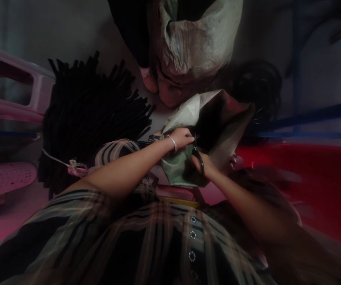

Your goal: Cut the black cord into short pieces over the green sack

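An open pale and green woven sack point(179, 170) lies just in front of my body, its inside dark. My right hand point(205, 164) is closed around the black handles of scissors point(199, 158), whose blades point up toward my other hand. At the sack's left side, my left hand point(182, 138), with a bangle at the wrist, has its fingers pinched together beside the blade tips. What it pinches is too dark and small to make out. Left of it lies a large bundle of black strips or tubes point(90, 114), tied with a pale string point(56, 158).
A bigger filled sack point(191, 43) stands beyond the open one. Pink plastic furniture point(44, 91) and a pink perforated basket point(8, 178) are at the left. Blue bars point(321, 114) and a red surface point(321, 186) lie right. A dark coil point(256, 87) sits behind.
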Tool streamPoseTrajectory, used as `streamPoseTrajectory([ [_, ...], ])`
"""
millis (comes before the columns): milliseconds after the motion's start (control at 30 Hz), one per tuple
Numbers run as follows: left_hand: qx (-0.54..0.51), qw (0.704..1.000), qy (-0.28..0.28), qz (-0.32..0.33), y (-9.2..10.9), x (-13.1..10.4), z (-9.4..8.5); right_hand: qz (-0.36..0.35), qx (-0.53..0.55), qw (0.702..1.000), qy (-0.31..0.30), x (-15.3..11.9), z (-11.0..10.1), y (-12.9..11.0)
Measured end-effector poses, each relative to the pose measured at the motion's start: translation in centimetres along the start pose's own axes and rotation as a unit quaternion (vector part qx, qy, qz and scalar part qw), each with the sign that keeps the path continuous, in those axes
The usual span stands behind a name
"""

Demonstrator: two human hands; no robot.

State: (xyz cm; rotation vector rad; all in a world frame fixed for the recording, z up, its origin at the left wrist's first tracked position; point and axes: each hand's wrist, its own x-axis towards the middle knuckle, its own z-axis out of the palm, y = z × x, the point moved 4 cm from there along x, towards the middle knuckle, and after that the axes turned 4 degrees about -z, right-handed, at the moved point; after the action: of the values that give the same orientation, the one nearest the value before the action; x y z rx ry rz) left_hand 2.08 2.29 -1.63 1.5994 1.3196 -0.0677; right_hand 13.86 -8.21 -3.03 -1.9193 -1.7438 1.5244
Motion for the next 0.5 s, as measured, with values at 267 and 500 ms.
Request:
streamPoseTrajectory([
  [267, 0.159, 0.984, 0.061, 0.052, 0.5, -0.2, -0.7, 0.021, 0.03, 0.998, 0.041, -0.2, 0.4, 0.7],
  [500, 0.237, 0.969, 0.045, 0.051, 1.0, -0.9, -0.9, 0.064, 0.076, 0.993, 0.062, -0.1, 0.0, 0.7],
])
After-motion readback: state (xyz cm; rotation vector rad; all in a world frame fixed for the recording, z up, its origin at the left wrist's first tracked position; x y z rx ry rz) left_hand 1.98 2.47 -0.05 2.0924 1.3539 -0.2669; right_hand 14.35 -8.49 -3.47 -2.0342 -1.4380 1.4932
